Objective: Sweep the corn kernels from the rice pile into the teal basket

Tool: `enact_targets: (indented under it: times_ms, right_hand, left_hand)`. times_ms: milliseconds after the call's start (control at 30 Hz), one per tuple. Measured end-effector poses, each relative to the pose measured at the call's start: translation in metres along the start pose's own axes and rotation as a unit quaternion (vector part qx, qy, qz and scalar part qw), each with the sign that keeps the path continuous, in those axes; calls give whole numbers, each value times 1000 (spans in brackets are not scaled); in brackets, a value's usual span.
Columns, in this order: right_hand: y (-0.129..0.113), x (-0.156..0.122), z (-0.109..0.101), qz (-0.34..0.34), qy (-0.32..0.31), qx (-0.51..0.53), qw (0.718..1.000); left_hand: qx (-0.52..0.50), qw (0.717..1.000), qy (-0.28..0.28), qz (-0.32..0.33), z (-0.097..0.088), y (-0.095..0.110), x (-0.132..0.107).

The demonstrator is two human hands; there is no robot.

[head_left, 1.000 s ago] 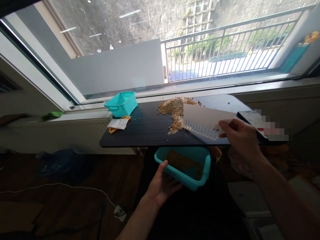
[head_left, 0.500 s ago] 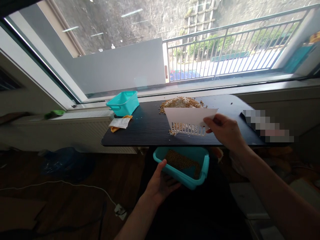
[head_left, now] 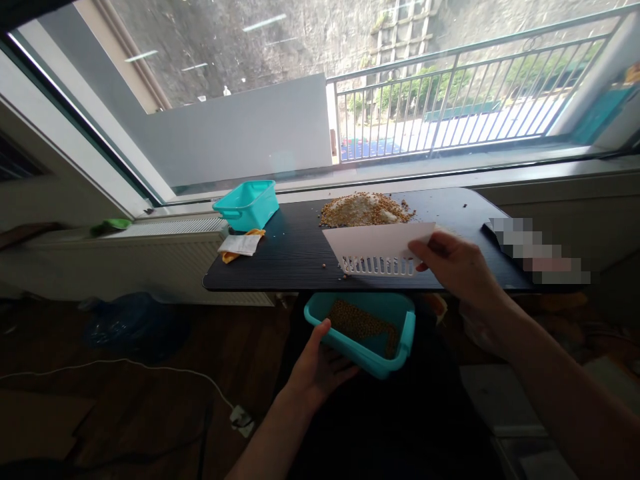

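My left hand [head_left: 323, 367] grips the near left side of a teal plastic basin [head_left: 385, 367], thumb over its rim and fingers beneath. Brown beans or grains [head_left: 357, 320] cover part of its bottom. My right hand [head_left: 450, 260] pinches the right end of a white slotted card [head_left: 375, 239] between thumb and fingers. The card is tilted over the dark table, its row of slots toward the table's front edge. Just behind it lies a heap of mixed tan grains and white bits [head_left: 365, 208], its near side partly hidden by the card.
On the dark table [head_left: 290, 267] stands a second teal basin [head_left: 250, 207] at the back left. A folded white cloth or paper on something orange [head_left: 240, 245] lies before it. A blurred-out dark object [head_left: 530, 250] is at the right. The window [head_left: 280, 160] rises behind.
The white card has moved slightly down toward the table's front edge, uncovering more of the heap. The small pile seen by its slots is no longer visible there. The held basin barely shifted.
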State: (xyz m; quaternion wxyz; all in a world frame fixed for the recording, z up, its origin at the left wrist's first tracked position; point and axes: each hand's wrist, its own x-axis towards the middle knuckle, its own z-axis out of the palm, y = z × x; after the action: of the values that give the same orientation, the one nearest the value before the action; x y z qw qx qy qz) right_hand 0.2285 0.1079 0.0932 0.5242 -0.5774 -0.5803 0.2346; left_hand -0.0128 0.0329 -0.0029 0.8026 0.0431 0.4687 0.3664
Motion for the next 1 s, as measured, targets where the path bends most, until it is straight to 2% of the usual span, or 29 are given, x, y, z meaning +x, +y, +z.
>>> enact_targets:
  times_ms: [167, 433, 600, 733, 833, 1000]
  right_hand:
    - [0, -2, -4, -2, 12, 10, 1000]
    - [1, 1, 16, -17, 4, 5, 1000]
    - [3, -6, 7, -3, -3, -11, 1000]
    - [-5, -11, 3, 10, 17, 22, 1000]
    - [-9, -12, 18, 4, 3, 47, 999]
    - [-8, -9, 63, -22, -63, 81, 995]
  left_hand:
    - [-5, 1000, 2, 5, -9, 3, -1]
    - [-19, 999, 20, 16, -24, 10, -7]
    - [-27, 999, 3, 20, -22, 11, -7]
    - [-24, 999, 8, 24, -20, 9, -6]
    - [-25, 999, 9, 23, -21, 10, -6]
    - [-23, 999, 25, 28, -32, 17, -10]
